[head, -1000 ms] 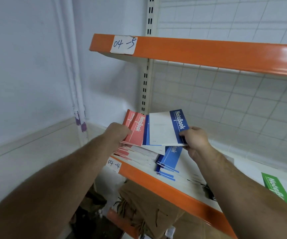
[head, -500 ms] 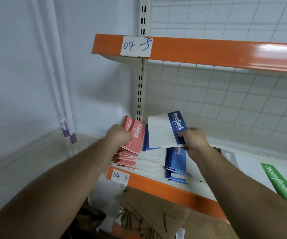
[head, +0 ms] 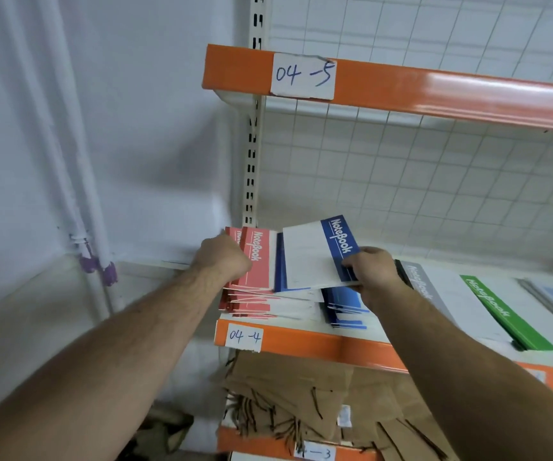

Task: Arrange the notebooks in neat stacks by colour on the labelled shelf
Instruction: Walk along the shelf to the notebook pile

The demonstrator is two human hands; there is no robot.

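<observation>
Left hand (head: 225,257) grips tilted red-covered paper notebooks (head: 258,261) above the red pile (head: 245,306), probably to square them; right hand (head: 373,271) pinches a blue-and-white paper notebook (head: 311,257) over the blue stack (head: 346,309) on the orange-edged shelf labelled 04-4 (head: 305,342).

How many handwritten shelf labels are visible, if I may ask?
3: 04-5 label on the top edge, 04-4 label on the middle edge, cropped label at the bottom. Others may be hidden.
</observation>
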